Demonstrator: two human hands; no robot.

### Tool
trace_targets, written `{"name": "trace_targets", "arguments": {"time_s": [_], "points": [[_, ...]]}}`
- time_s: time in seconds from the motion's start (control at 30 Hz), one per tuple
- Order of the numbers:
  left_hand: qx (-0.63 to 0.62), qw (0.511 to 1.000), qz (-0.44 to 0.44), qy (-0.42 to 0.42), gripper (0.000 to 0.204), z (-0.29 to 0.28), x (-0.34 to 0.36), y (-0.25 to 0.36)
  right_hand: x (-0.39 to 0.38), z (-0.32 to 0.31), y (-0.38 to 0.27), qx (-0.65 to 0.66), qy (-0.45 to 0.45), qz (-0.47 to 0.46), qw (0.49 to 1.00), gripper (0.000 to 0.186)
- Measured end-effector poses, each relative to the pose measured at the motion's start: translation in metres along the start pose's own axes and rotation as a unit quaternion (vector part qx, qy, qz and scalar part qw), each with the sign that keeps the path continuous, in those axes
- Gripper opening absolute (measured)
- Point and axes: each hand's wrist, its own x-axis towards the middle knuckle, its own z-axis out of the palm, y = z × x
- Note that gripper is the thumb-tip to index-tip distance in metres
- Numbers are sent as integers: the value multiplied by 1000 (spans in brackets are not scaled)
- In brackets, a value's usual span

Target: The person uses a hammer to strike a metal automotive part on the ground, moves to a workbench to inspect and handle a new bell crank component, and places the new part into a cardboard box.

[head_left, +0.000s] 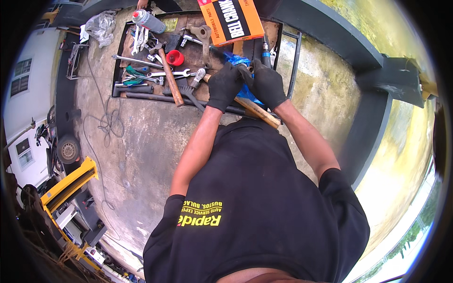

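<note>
Black fabric fills the lower foreground: the wearer's short-sleeved shirt point(269, 188). Two forearms point(306, 137) reach away from it, ending in dark work gloves. The left hand point(224, 87) and the right hand point(268, 85) are half closed, fingers bent inward and nearly meeting over some crumpled blue plastic point(246, 94). Something small seems to sit between the fingertips, but it is too hidden to tell what it is or how firmly it is held. The plastic lies at the near right part of a black-edged tool tray point(117, 70), partly covered by the gloves. Just below them a wooden handle point(258, 113) slants over the tray's near edge. To the left, a wire brush point(188, 92), a hammer point(171, 79), a wrench point(182, 73) and a red cap point(175, 57) lie crowded together. Beyond are a metal lever point(205, 40), a spray can point(149, 21) and an orange-and-black box point(231, 21). Stained concrete floor point(141, 146) surrounds the tray. Farther off, at left, are a wheel point(69, 149) and a yellow metal frame point(71, 184).
</note>
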Motion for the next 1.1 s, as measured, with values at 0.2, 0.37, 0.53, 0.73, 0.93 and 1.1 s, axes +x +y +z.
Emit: {"name": "trace_targets", "arguments": {"time_s": [0.2,0.37,0.53,0.73,0.93,1.1], "points": [[-74,990,-63,99,19,18,9,-16,26,26,-16,-125,-20,-11,992,56],[-135,986,-21,-92,33,4,16,-37,42,24,16,-124,-114,-183,969,34],[-276,958,43,-63,30,5,2,-58,64,1,7,-62,-222,-374,899,21],[-332,933,-70,-122,36,8,6,-71,69,1,-4,87,-164,-289,939,29],[-369,929,33,-7,47,-7,-1,-68,30,45,13,347,-182,-22,920,38],[-544,819,-184,1,36,-45,-7,-62,19,64,16,232,-143,-64,960,40]]}}
